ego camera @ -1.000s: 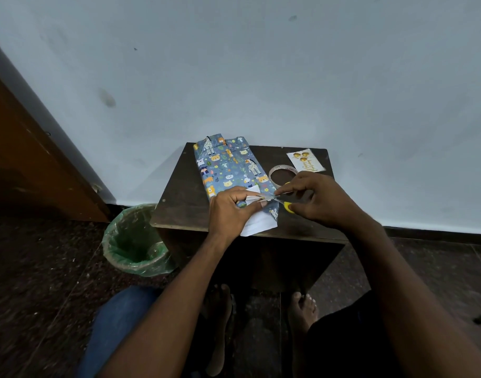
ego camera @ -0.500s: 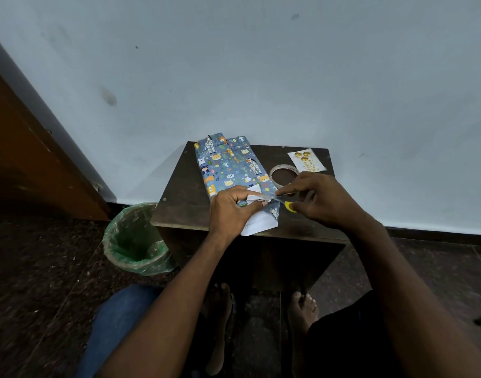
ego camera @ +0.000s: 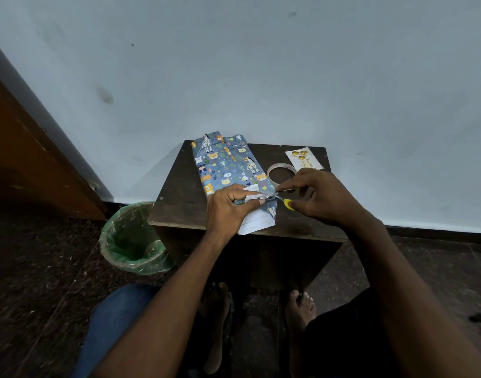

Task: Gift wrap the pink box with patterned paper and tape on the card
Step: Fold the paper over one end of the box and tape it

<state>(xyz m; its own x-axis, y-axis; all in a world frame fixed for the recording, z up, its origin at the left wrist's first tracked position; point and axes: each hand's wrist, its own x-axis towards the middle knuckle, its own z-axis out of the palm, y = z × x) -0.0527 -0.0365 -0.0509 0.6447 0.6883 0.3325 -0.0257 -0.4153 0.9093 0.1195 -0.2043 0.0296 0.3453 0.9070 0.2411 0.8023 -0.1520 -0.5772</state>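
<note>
The box wrapped in blue animal-patterned paper (ego camera: 228,166) lies lengthwise on the small dark table (ego camera: 179,197). Its near end shows the paper's white underside (ego camera: 257,222) as a folded flap. My left hand (ego camera: 229,210) rests on that end, its fingers curled and pinching a clear strip of tape (ego camera: 266,196). My right hand (ego camera: 321,199) grips yellow-handled scissors (ego camera: 287,204), with the blades at the strip just right of my left fingertips. The tape roll (ego camera: 272,170) lies flat beyond my right hand. The card (ego camera: 304,159) with gold balloons lies at the table's far right corner.
A bin lined with a green bag (ego camera: 133,241) stands on the floor left of the table. The pale wall (ego camera: 261,77) runs directly behind the table. A wooden door panel (ego camera: 29,165) slants at the left. My knees and bare feet (ego camera: 299,309) are below the table's front edge.
</note>
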